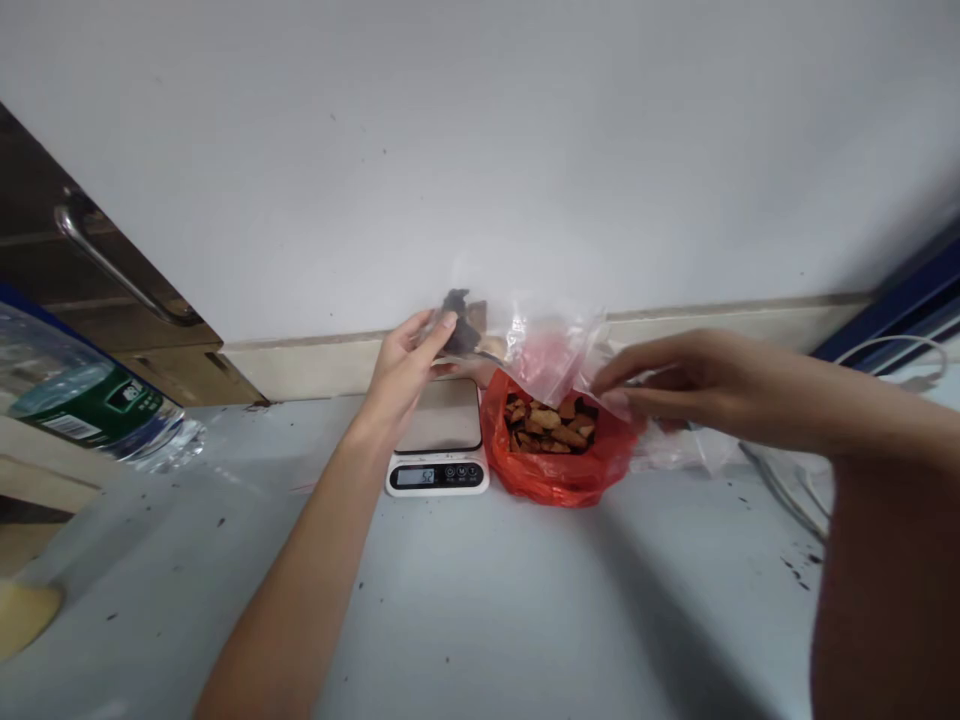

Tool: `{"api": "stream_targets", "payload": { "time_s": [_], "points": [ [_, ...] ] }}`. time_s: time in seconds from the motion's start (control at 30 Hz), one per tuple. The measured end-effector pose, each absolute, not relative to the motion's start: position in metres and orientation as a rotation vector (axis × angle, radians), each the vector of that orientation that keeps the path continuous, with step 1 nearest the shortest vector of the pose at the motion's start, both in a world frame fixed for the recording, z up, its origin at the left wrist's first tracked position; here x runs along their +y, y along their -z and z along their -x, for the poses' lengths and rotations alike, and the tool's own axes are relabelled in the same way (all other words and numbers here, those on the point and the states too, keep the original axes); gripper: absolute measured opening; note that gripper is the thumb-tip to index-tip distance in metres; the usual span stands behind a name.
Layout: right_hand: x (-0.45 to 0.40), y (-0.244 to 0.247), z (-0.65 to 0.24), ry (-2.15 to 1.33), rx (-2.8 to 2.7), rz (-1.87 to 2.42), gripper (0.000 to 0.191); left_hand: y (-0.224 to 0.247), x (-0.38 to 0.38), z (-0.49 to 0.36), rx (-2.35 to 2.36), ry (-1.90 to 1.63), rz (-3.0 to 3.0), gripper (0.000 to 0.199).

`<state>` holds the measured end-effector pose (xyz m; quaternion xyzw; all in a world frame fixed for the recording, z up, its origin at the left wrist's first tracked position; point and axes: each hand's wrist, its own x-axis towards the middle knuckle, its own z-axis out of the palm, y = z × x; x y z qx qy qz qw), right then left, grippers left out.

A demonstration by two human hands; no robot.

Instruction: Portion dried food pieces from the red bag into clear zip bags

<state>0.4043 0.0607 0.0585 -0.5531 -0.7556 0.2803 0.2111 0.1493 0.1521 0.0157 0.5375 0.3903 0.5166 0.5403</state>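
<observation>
Head view: left fingers (436, 338) clamped on clear bag (559, 352), contents (466, 325) blurred; right fingers' (634, 362) grip unclear.

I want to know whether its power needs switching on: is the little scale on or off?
The scale is on: its display shows dark digits.

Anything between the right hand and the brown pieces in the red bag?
Partly: the clear bag hangs over the far rim of the red bag, beside the right hand; nothing visible covers the brown pieces nearer the front.
</observation>
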Motion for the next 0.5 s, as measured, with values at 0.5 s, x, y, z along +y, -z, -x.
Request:
{"api": "stream_targets", "payload": {
  "time_s": [0.5],
  "points": [
    [0.062, -0.056, -0.429, -0.52, -1.953, 1.793, 0.034, -0.019, 0.141, -0.177, 0.82, -1.34, -1.598, 0.021]
  ]
}}
